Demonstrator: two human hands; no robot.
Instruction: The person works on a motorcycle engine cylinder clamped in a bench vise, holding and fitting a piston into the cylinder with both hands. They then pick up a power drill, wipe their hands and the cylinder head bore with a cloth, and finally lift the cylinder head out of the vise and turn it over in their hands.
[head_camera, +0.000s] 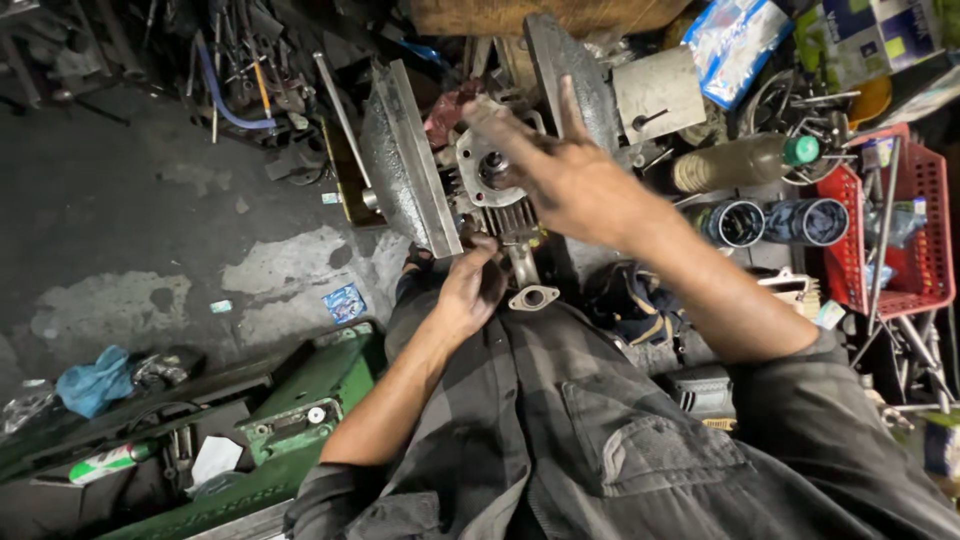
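Hemmed in: finned grey metal engine cylinder (505, 205) wedged between two upright steel plates (405, 160), red plastic basket (890, 230) crowding the right, open concrete floor (130, 230) to the left. Left hand (470, 285) curled under the cylinder's base, gripping it. Right hand (565, 170) spread flat over its top, fingers open, holding nothing.

Grey metal engine cylinder (497, 190); right of it a red plastic basket (905, 240) and a tan bottle (735, 163) with green cap; below-left a green toolbox (300, 400); further left, blue cloth (92, 380).
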